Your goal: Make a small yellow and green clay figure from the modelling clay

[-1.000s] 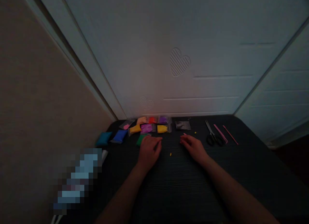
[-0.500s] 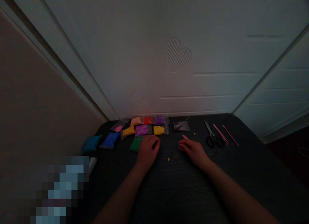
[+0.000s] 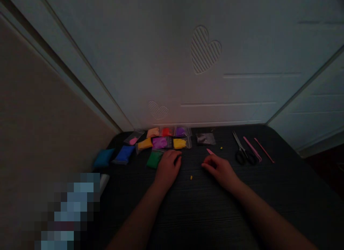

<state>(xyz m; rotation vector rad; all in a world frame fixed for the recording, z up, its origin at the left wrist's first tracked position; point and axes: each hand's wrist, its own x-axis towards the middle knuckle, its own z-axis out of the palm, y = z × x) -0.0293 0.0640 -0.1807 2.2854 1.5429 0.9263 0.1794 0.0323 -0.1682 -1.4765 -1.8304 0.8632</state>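
On the left, my left hand (image 3: 169, 166) is curled over the dark table, thumb and forefinger drawn toward each other. Its knuckles partly cover a bag of green clay (image 3: 154, 159). My right hand (image 3: 220, 170) is bent inward with thumb and fingertips pinched together. Whatever either hand holds, if anything, is too small and dark to make out. Beside the right fingers lies a pink pointed tool (image 3: 210, 151), its lower end hidden by the hand. Between the hands, nearer to me, a tiny yellow piece (image 3: 191, 178) rests on the table. A second yellow bit (image 3: 221, 148) lies beyond my right hand.
Bags of coloured clay line the back left, among them yellow (image 3: 179, 143), magenta (image 3: 160, 142) and blue (image 3: 124, 155). A dark bag (image 3: 205, 138) lies behind the hands. Black-handled scissors (image 3: 241, 149), pink tweezers (image 3: 252, 149) and a thin pink stick (image 3: 264, 150) lie right.
The camera view has shifted slightly, so things sit a little farther right. Both hands keep nearly the same place over the table, with only small finger movement.
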